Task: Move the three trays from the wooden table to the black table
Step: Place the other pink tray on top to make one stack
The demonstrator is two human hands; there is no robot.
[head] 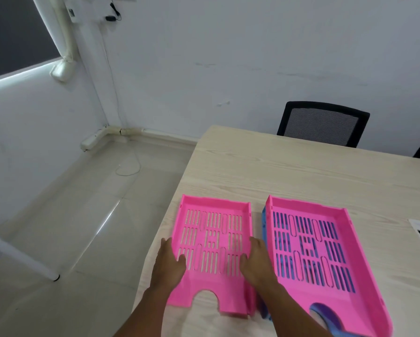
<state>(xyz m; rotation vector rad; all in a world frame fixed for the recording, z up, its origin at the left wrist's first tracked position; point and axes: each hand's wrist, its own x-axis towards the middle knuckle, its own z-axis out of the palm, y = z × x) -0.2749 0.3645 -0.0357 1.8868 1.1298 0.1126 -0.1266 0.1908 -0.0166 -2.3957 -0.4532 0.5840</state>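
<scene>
The left hand (168,262) and right hand (257,260) clasped the left tray's (212,249) sides (thumbs inside); a level lift would clear the stack (308,249) at 3 o'clock.

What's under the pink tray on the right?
A blue tray sits under the right pink tray: it shows along the left side, at the front notch and through the slots. Whether it holds anything is hidden.

Head view, looking forward and down.
It looks from above and close at the wooden table (301,166) corner, with floor (82,215) and wall (228,57) beyond.
</scene>
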